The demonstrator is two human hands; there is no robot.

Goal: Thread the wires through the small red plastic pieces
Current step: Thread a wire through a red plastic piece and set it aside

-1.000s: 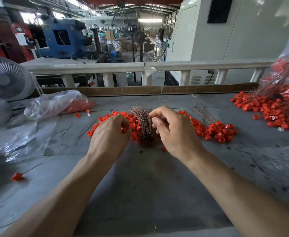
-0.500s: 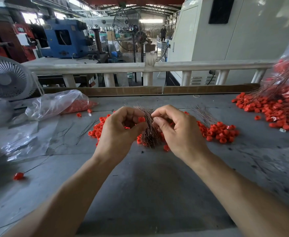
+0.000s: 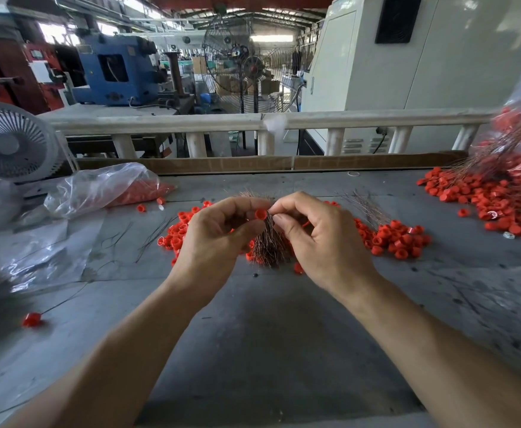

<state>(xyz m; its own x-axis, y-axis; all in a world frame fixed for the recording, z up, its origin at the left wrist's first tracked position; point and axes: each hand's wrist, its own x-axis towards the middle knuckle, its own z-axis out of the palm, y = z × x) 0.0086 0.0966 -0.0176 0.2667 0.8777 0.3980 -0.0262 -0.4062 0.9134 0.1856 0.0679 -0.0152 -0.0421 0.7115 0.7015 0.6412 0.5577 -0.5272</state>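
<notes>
Since a second before: left hand (image 3: 212, 239) lifted off the loose heap of red pieces (image 3: 395, 240) and turned palm-in, now raised beside right hand (image 3: 321, 239) above the grey table (image 3: 268, 335). Left thumb and forefinger curled, pinching one red piece (image 3: 260, 214) at fingertip level. Right thumb and forefinger pinched together just beside that piece, tips almost touching it; presumably on a wire end, too thin to make out. Remaining right fingers curled in. Bundle of wires (image 3: 268, 245) standing fanned on the table directly beneath both hands, amid the heap. Second, larger spill of red pieces with wires (image 3: 497, 196) at far right, well apart. Clear plastic bag (image 3: 98, 188) holding more red pieces at left. Single threaded piece (image 3: 31, 319) with wire tail near left edge. Small white fan (image 3: 12, 142) at far left behind the bag.
</notes>
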